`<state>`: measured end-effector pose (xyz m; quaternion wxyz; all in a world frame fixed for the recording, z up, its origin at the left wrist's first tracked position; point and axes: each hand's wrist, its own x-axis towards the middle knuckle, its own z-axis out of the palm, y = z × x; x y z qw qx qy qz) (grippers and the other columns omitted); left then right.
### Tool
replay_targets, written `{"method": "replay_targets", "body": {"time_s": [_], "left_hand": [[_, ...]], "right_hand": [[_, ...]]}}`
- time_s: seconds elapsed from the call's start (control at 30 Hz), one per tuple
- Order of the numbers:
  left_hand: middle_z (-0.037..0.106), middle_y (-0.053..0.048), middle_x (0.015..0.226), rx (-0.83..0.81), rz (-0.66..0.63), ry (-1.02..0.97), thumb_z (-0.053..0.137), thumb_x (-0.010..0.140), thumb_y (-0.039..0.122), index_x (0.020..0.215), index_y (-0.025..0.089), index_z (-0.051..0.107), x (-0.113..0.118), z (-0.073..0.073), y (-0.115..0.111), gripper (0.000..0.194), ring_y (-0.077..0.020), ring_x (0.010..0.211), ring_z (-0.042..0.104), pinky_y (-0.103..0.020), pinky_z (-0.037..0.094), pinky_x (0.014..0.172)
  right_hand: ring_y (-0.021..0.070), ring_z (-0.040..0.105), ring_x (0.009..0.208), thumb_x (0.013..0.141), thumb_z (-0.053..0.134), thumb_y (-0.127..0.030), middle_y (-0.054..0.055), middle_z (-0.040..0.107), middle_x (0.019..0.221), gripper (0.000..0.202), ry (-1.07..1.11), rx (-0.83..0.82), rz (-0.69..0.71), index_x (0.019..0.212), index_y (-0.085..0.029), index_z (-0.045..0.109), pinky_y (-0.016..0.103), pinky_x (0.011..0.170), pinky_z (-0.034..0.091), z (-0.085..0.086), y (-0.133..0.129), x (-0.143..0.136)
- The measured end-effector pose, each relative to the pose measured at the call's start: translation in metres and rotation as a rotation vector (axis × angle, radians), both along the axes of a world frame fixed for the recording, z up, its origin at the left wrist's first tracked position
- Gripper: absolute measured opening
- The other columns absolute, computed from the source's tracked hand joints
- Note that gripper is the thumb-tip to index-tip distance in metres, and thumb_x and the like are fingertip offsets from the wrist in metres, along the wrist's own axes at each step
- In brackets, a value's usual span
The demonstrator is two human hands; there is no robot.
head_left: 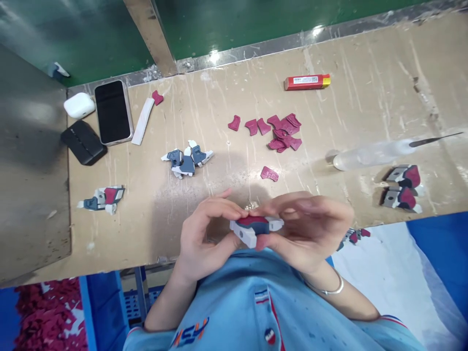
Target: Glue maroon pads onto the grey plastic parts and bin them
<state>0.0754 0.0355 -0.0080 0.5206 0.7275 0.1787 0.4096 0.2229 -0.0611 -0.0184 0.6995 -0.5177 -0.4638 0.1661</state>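
While your two hands meet low over the near edge of the table [204, 107], the grey-and-white part [252, 229] sits right between your fingertips, not off to either side. Your left hand [208, 234] pinches its left end, thumb on your side and fingers on the far side; your right hand [310, 229] grips its right half, thumb along the near face and fingers, rather blurred, over the far edge. Its long axis runs roughly crosswise from hand to hand, a pale tip pointing toward your right palm, a white block angling down toward you on the left, and a dark red inset showing on top. Neither hand is the nearer one, since both touch it; whether the far fingertips press or only steady it, you cannot tell from this angle. Just beyond your fingers lies a single red panel [269, 174], with a heap of red pieces [285, 132] behind it. Ahead of your left hand sits a cluster of grey-and-white parts [187, 158], and farther left another part with a red inset [106, 197]. Out to the right, a clear bottle [373, 155] lies on its side, with two assembled parts [402, 189] near it.
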Motion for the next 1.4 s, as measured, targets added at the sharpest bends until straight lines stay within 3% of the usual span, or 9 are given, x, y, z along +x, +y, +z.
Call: {"method": "replay_targets", "body": {"time_s": [0.23, 0.37, 0.5, 0.67, 0.87, 0.97, 1.1, 1.3, 1.4], "left_hand": [[0.081, -0.001, 0.096, 0.037, -0.058, -0.021, 0.084, 0.092, 0.018, 0.106, 0.023, 0.072, -0.001, 0.002, 0.007, 0.019, -0.0161, 0.091, 0.078, -0.039, 0.065, 0.107], [0.082, 0.0, 0.092, 0.111, -0.027, -0.018, 0.087, 0.09, 0.02, 0.106, 0.023, 0.074, -0.004, 0.002, 0.007, 0.021, -0.0171, 0.087, 0.078, -0.037, 0.068, 0.101], [0.08, 0.0, 0.086, 0.118, 0.03, 0.009, 0.086, 0.092, 0.034, 0.1, 0.024, 0.071, -0.003, 0.003, 0.002, 0.019, -0.019, 0.079, 0.077, -0.037, 0.069, 0.086], [0.073, -0.002, 0.083, 0.108, 0.067, 0.007, 0.082, 0.092, 0.035, 0.096, 0.022, 0.067, 0.001, 0.006, -0.004, 0.021, -0.0161, 0.072, 0.071, -0.029, 0.06, 0.065], [0.076, -0.002, 0.088, -0.054, 0.004, 0.105, 0.089, 0.086, 0.029, 0.096, 0.023, 0.069, 0.005, 0.011, -0.004, 0.023, -0.0182, 0.078, 0.073, -0.029, 0.058, 0.065], [0.08, -0.004, 0.096, -0.149, 0.062, 0.188, 0.089, 0.088, 0.029, 0.097, 0.024, 0.071, 0.009, 0.011, -0.007, 0.021, -0.0204, 0.088, 0.076, -0.032, 0.061, 0.074], [0.08, -0.001, 0.092, -0.006, 0.207, 0.217, 0.087, 0.089, 0.027, 0.093, 0.024, 0.07, 0.015, 0.01, -0.012, 0.018, -0.0179, 0.086, 0.075, -0.031, 0.06, 0.076], [0.07, 0.002, 0.075, 0.21, 0.317, 0.296, 0.082, 0.089, 0.028, 0.083, 0.023, 0.062, 0.021, 0.017, -0.013, 0.022, -0.0162, 0.07, 0.068, -0.031, 0.053, 0.064], [0.068, 0.003, 0.073, 0.25, 0.326, 0.287, 0.081, 0.089, 0.026, 0.082, 0.024, 0.06, 0.021, 0.019, -0.013, 0.022, -0.0157, 0.067, 0.066, -0.031, 0.051, 0.063]], "right_hand": [[0.0216, 0.083, 0.084, 0.095, 0.083, -0.028, -0.001, 0.076, 0.09, 0.045, 0.053, 0.071, 0.049, 0.135, -0.032, 0.064, 0.034, 0.073, 0.073, -0.004, 0.002, -0.004], [0.0201, 0.08, 0.076, 0.099, 0.078, -0.03, 0.0, 0.078, 0.091, 0.038, 0.068, 0.016, 0.079, 0.134, -0.035, 0.063, 0.035, 0.07, 0.072, -0.006, 0.002, -0.009], [0.0181, 0.077, 0.068, 0.102, 0.073, -0.037, -0.002, 0.076, 0.084, 0.025, 0.086, -0.036, 0.089, 0.125, -0.037, 0.063, 0.03, 0.06, 0.067, -0.008, 0.003, -0.017], [0.0158, 0.075, 0.069, 0.102, 0.073, -0.044, -0.003, 0.072, 0.083, 0.02, 0.289, -0.061, 0.189, 0.114, -0.034, 0.06, 0.027, 0.062, 0.063, -0.013, 0.004, -0.027], [0.0166, 0.073, 0.07, 0.091, 0.082, -0.058, -0.003, 0.068, 0.084, 0.04, 0.598, -0.199, 0.247, 0.105, -0.031, 0.056, 0.028, 0.063, 0.063, -0.021, 0.0, -0.032], [0.0185, 0.074, 0.079, 0.085, 0.087, -0.062, -0.002, 0.069, 0.087, 0.049, 0.841, -0.323, 0.311, 0.107, -0.031, 0.056, 0.033, 0.075, 0.066, -0.027, -0.001, -0.035], [0.0211, 0.077, 0.086, 0.088, 0.082, -0.06, 0.0, 0.074, 0.093, 0.045, 0.997, -0.359, 0.436, 0.115, -0.031, 0.062, 0.04, 0.087, 0.068, -0.034, -0.002, -0.041], [0.0225, 0.077, 0.098, 0.095, 0.072, -0.06, 0.003, 0.078, 0.089, 0.034, 0.846, -0.406, 0.355, 0.103, -0.026, 0.074, 0.041, 0.1, 0.066, -0.028, 0.0, -0.042], [0.0224, 0.077, 0.1, 0.096, 0.07, -0.061, 0.002, 0.077, 0.086, 0.036, 0.822, -0.42, 0.417, 0.1, -0.026, 0.075, 0.041, 0.103, 0.064, -0.026, 0.0, -0.041]]}}
